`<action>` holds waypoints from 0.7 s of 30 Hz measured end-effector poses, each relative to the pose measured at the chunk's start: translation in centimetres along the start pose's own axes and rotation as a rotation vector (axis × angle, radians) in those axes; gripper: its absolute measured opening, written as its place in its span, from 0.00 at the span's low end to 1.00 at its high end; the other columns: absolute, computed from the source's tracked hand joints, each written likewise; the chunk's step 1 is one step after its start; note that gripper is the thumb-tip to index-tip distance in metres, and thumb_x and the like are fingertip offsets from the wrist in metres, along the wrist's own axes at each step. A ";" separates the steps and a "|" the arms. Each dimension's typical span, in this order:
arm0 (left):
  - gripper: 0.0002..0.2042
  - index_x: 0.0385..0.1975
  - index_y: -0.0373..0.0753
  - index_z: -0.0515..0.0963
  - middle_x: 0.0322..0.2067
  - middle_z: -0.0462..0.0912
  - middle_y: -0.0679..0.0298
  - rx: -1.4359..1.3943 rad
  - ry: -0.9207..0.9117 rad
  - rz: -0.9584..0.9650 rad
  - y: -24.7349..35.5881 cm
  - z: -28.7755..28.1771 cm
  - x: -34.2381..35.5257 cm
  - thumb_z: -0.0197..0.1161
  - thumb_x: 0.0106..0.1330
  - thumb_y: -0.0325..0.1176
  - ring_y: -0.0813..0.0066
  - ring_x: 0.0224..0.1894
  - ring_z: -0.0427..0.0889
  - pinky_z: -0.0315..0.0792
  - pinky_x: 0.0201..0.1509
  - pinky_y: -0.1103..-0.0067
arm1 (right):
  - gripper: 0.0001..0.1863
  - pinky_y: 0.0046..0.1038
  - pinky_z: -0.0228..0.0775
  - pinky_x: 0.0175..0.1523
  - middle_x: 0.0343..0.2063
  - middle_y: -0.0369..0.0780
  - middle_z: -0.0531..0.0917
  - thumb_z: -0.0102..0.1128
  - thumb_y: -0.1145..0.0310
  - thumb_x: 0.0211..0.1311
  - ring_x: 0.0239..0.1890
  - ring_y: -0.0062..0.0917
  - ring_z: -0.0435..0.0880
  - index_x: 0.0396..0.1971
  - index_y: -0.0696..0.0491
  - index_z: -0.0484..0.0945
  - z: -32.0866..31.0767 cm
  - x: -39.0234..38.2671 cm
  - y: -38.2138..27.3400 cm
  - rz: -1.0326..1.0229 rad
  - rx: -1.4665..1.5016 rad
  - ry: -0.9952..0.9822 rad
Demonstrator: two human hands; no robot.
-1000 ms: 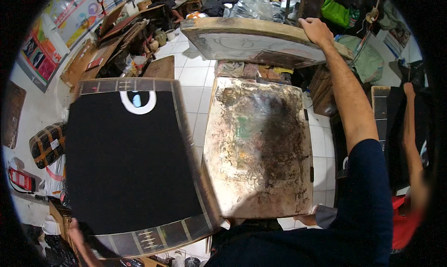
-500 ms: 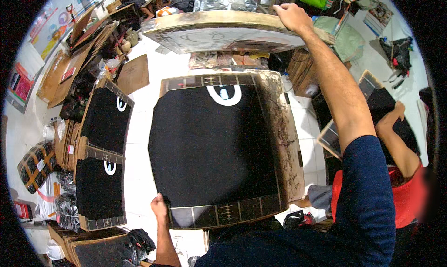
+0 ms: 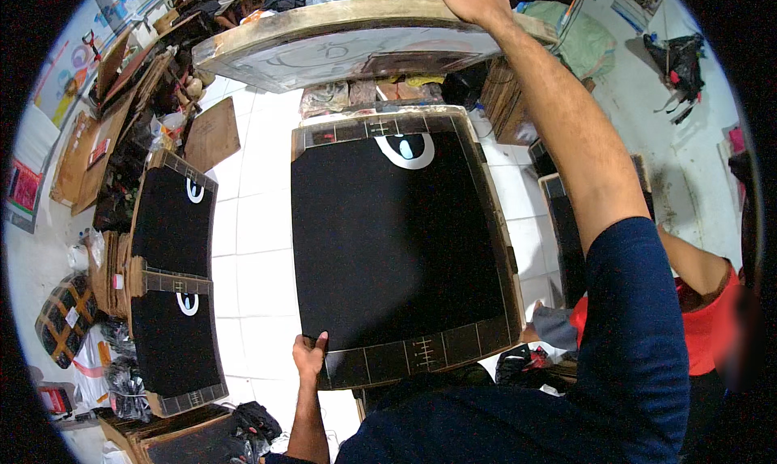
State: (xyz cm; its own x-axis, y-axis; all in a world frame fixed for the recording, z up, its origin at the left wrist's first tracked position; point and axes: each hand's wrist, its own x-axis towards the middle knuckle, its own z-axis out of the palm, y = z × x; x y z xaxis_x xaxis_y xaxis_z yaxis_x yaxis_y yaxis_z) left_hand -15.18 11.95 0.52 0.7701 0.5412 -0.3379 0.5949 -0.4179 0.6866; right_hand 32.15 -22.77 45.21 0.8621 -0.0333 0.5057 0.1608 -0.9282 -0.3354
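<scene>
A black fabric piece (image 3: pixel 388 245) with a white and pale-blue eye print (image 3: pixel 405 150) lies flat on a board (image 3: pixel 453 351) whose dark top and bottom strips carry ruled lines. My left hand (image 3: pixel 310 356) grips that board at its near left corner, thumb and fingertips on the fabric's edge. Beyond it, a large wooden-edged screen frame (image 3: pixel 267 55) stands tilted up, its pale mesh face toward me. My right arm reaches far forward, and my right hand (image 3: pixel 476 2) is closed over the frame's top edge. The fingers there are partly cut off by the picture's rim.
To the left, two similar boards with black fabric (image 3: pixel 174 221) lie end to end. A loose cardboard sheet (image 3: pixel 212 134) rests on the white tiled floor (image 3: pixel 259 270). On the right, a person in a red top (image 3: pixel 704 326) is beside another dark board (image 3: pixel 571 237). Cardboard stacks (image 3: pixel 510 100) stand behind.
The fabric-covered board has shifted right and now covers the stained base that showed along its right side. My left hand moved with it. My right hand still holds the raised frame.
</scene>
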 end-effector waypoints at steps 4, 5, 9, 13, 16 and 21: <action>0.26 0.28 0.30 0.75 0.22 0.78 0.57 0.057 0.049 0.008 0.3 -0.1 -0.2 0.81 0.56 0.48 0.63 0.26 0.76 0.74 0.35 0.67 | 0.24 0.45 0.77 0.58 0.45 0.49 0.88 0.54 0.45 0.61 0.52 0.47 0.86 0.43 0.44 0.89 0.1 0.9 0.0 0.004 0.018 0.000; 0.26 0.29 0.29 0.76 0.23 0.80 0.56 0.037 0.067 0.014 0.6 -0.1 -0.2 0.80 0.56 0.48 0.61 0.27 0.78 0.74 0.36 0.66 | 0.24 0.45 0.77 0.58 0.45 0.50 0.88 0.54 0.45 0.60 0.52 0.47 0.86 0.43 0.45 0.89 0.1 1.2 0.0 0.017 -0.005 0.002; 0.27 0.35 0.27 0.80 0.29 0.85 0.49 0.198 0.053 -0.062 2.3 -0.6 -0.3 0.80 0.57 0.49 0.55 0.32 0.84 0.77 0.42 0.63 | 0.28 0.47 0.76 0.59 0.45 0.55 0.87 0.54 0.44 0.59 0.53 0.49 0.86 0.43 0.53 0.88 0.0 2.1 0.0 -0.007 0.016 -0.013; 0.27 0.35 0.26 0.79 0.29 0.85 0.49 0.172 0.046 -0.085 3.6 -0.8 -0.3 0.79 0.57 0.49 0.55 0.32 0.83 0.77 0.42 0.63 | 0.33 0.47 0.75 0.61 0.47 0.57 0.86 0.52 0.41 0.62 0.54 0.51 0.85 0.44 0.57 0.87 0.1 2.5 -0.1 0.004 0.000 0.003; 0.26 0.34 0.26 0.79 0.28 0.85 0.51 0.210 0.061 -0.082 3.6 -0.6 0.0 0.79 0.58 0.48 0.55 0.31 0.83 0.77 0.41 0.63 | 0.37 0.47 0.74 0.62 0.48 0.58 0.85 0.47 0.36 0.65 0.56 0.53 0.83 0.45 0.58 0.87 0.3 2.9 0.0 0.068 0.011 0.041; 0.27 0.37 0.26 0.78 0.28 0.83 0.54 0.166 0.064 -0.079 2.7 -0.1 0.4 0.80 0.57 0.47 0.58 0.32 0.82 0.77 0.42 0.64 | 0.40 0.46 0.73 0.63 0.50 0.59 0.84 0.47 0.34 0.64 0.58 0.52 0.83 0.47 0.59 0.86 0.7 4.0 0.6 0.022 -0.011 0.020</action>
State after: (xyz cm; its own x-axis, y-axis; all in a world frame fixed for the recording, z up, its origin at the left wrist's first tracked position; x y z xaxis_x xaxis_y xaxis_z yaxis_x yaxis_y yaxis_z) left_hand -13.27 11.10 2.35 0.7064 0.6200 -0.3414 0.6868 -0.4840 0.5422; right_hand 35.99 -23.18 46.52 0.8556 -0.0613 0.5141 0.1366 -0.9311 -0.3383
